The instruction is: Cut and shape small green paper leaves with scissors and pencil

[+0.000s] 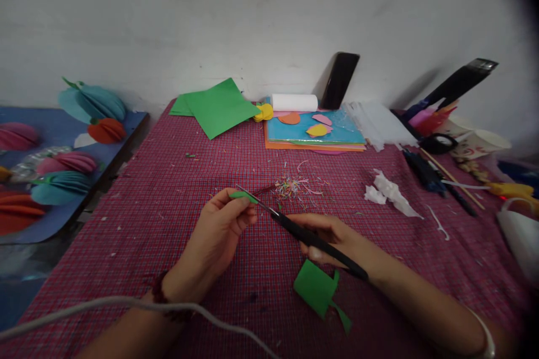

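Observation:
My left hand [219, 233] pinches a small green paper piece [243, 196] between thumb and fingers above the red checked cloth [168, 202]. My right hand [332, 238] grips black-handled scissors [295, 227], whose blades point up-left and meet the green piece. A larger green paper offcut [318, 289] lies on the cloth just below my right wrist. A small heap of multicoloured paper shreds [288, 186] lies just beyond the scissor tips.
Green sheets [219, 105] lie at the far edge beside a stack of coloured paper [315, 132], a white roll [293, 102] and a dark phone [340, 79]. Crumpled white paper [389, 190], tools and cups sit right. Paper fan decorations [90, 102] lie left.

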{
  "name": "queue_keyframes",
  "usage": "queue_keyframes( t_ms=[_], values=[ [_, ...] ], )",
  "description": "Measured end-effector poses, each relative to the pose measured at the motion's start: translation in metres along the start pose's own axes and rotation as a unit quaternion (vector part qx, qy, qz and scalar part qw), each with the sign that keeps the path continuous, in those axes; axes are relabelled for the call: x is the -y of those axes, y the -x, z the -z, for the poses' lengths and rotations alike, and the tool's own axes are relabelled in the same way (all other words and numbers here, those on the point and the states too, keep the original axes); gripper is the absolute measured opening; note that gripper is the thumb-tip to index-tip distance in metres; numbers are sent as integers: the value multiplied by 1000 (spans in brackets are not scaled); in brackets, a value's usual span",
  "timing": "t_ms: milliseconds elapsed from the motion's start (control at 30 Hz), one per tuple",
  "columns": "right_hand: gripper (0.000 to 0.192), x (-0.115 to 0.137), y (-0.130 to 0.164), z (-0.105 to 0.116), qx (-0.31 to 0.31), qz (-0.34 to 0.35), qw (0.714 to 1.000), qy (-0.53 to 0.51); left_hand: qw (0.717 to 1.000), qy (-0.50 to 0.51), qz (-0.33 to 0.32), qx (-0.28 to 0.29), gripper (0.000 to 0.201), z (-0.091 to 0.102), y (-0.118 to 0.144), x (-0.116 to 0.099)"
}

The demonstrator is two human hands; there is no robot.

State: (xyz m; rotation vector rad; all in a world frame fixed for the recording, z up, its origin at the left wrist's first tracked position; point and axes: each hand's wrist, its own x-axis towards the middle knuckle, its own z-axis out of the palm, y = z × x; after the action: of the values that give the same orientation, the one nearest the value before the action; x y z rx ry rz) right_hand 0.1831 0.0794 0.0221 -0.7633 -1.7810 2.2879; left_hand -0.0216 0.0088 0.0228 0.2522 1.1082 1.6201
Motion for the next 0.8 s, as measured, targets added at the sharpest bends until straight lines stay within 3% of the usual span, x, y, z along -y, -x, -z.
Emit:
queue_keyframes(
  t_ms=[533, 800],
  values=[
    [57, -7, -1, 1, -13, 3, 1000, 21, 1000, 0, -2, 0, 15, 3, -1, 2],
    [65, -6, 0, 1, -2, -3, 1000, 14, 1000, 8, -1, 5, 14, 2, -1, 2]
  ],
)
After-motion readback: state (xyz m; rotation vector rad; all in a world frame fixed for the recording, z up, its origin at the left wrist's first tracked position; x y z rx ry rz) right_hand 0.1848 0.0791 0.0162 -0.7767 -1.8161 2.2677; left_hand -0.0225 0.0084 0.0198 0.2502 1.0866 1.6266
